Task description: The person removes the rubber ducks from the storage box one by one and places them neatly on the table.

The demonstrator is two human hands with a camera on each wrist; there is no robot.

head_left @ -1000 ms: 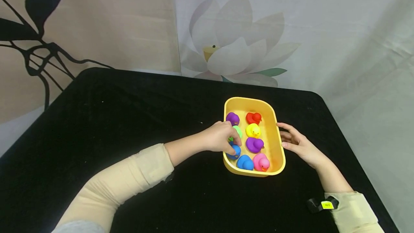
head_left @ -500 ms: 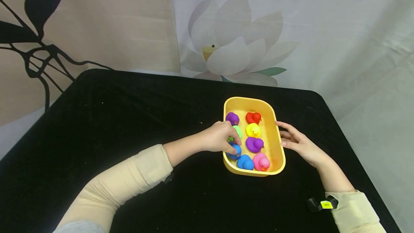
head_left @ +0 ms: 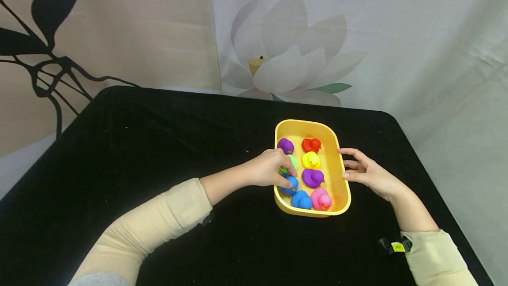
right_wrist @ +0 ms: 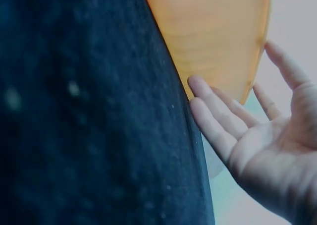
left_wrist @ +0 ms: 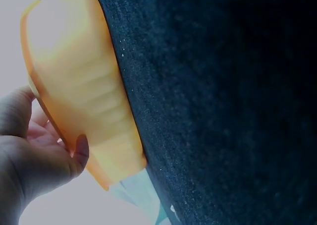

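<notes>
A yellow plastic tub (head_left: 335, 180) on the black table holds several rubber ducks in two rough columns. My left hand (head_left: 271, 167) reaches over its left rim, thumb and curled forefinger pinching a blue rubber duck (head_left: 290, 185). That hand partly covers a green duck (head_left: 293, 162). In the left wrist view, the left hand (left_wrist: 34, 160) is at the tub's rim, and most of its fingers are hidden inside. On the other side, my right hand (head_left: 367, 172) has its fingers spread along the tub's right wall; in the right wrist view, the right hand (right_wrist: 262, 140) steadies nothing else.
Also in the tub are a purple duck (head_left: 285, 146), a red duck (head_left: 311, 145), a yellow duck (head_left: 311, 160), another purple duck (head_left: 312, 178), a second blue duck (head_left: 301, 200) and a pink duck (head_left: 321, 199). Behind the black-covered table (head_left: 178, 144) hangs a printed curtain (head_left: 158, 25).
The blue duck under my left hand has turned and shifted slightly right. My right hand has moved slightly, its thumb now at the tub's right rim. The tub stays about where it was.
</notes>
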